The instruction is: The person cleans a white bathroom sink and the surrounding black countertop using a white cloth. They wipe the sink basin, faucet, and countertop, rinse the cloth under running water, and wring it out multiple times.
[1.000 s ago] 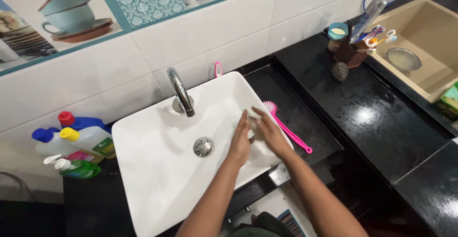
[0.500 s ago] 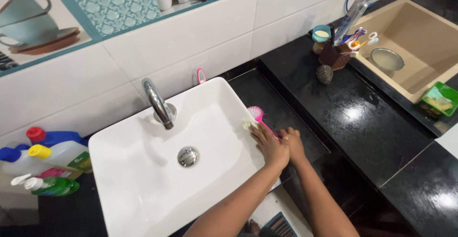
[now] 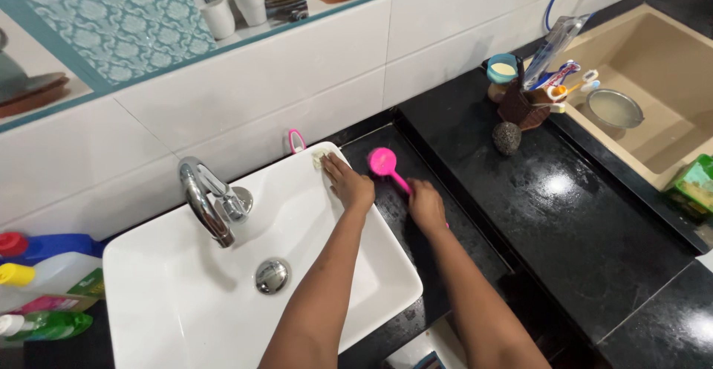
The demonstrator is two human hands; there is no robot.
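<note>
Since the earlier frame both my hands have moved from the near right edge of the white basin (image 3: 148, 280) up to its far right corner. Now my left hand (image 3: 349, 185) presses a small pale scrub pad (image 3: 320, 159) on that corner rim, fingers held together and flat on it. My right hand (image 3: 425, 204) lies on the black surface (image 3: 564, 191) beside the basin, fingers closed around the handle of the pink brush (image 3: 385, 162), whose round head points toward the wall.
</note>
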